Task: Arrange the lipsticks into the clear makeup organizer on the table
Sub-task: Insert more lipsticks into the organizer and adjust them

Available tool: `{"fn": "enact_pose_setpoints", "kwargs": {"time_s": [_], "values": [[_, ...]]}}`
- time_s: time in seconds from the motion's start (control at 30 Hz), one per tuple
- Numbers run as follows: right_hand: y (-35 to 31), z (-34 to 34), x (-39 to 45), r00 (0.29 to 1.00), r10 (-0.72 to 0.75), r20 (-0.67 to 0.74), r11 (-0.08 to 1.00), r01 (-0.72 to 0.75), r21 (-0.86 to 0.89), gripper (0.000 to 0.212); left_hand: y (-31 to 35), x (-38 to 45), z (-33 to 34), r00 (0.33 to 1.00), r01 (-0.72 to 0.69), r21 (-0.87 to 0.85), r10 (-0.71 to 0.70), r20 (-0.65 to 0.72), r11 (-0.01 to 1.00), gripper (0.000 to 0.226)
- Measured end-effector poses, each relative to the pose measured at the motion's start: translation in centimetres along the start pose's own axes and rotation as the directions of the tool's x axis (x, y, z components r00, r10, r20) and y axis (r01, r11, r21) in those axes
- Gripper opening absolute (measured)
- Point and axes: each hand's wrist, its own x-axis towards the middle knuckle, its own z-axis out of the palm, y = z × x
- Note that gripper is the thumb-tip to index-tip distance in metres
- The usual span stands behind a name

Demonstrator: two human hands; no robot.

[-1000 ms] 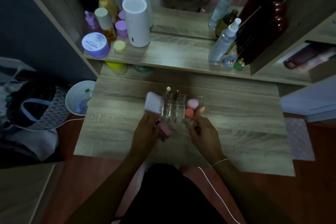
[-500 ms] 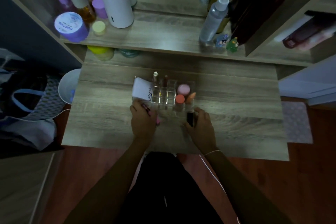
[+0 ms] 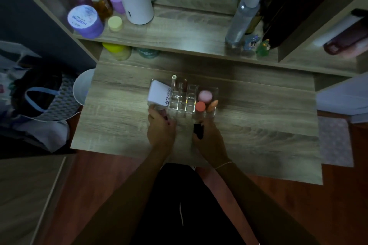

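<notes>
Black lipstick [image 3: 198, 130] upright in right hand [image 3: 209, 138], fingers clamped round it, just at 6 o'clock of clear organizer [image 3: 184, 98] mid-table [image 3: 258, 117]. Left hand [image 3: 160, 128] at organizer's 7 o'clock, curled on a small pinkish item, prob. lipstick. White box [image 3: 159, 95] at organizer's 9 o'clock end; pink sponges [image 3: 205, 96] at 3 o'clock end.

Table [image 3: 258, 125] surface right and left of the clear organizer [image 3: 184, 99] is open. A white box [image 3: 159, 94] blocks its left end. The overhanging shelf [image 3: 179, 40] limits clearance behind.
</notes>
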Motion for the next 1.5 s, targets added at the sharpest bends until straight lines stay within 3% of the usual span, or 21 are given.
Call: {"fn": "enact_pose_setpoints", "kwargs": {"time_s": [0.23,0.43,0.57,0.73,0.93,1.2,1.5], "values": [[-1.8,-0.2,0.8,0.995,-0.099,-0.011,0.994,0.100,0.047,0.037,-0.6,0.5,-0.3,0.998,-0.046,-0.115,0.050,0.034,0.992,0.049],[-3.7,-1.3,2.1,0.974,-0.213,-0.078,0.975,0.217,0.045,0.033,-0.8,0.6,-1.6,0.984,-0.179,-0.069,0.177,-0.035,0.981,0.014],[-4.2,-1.6,2.9,0.968,-0.227,-0.106,0.971,0.233,0.052,0.032,-1.7,1.1,-3.1,0.960,-0.265,-0.115,0.250,-0.126,0.957,0.022],[-4.5,-1.1,3.3,0.973,-0.226,-0.049,0.973,0.228,0.035,0.032,-4.6,1.2,-3.4,0.970,-0.042,-0.203,-0.009,-0.242,0.978,0.030],[-4.5,-0.5,3.3,0.969,-0.246,-0.016,0.969,0.246,0.027,0.036,-6.8,1.1,-3.0,0.963,0.074,-0.313,-0.150,-0.226,0.947,0.027],[-3.8,-0.8,4.2,0.968,-0.250,-0.008,0.968,0.250,0.014,0.036,-6.3,2.3,-3.1,0.971,-0.027,-0.365,-0.061,-0.230,0.931,0.029],[-3.9,-1.1,4.5,0.963,-0.268,-0.024,0.963,0.268,-0.015,0.029,-5.5,2.9,-2.8,0.977,-0.046,-0.439,-0.051,-0.207,0.897,0.012]]}}
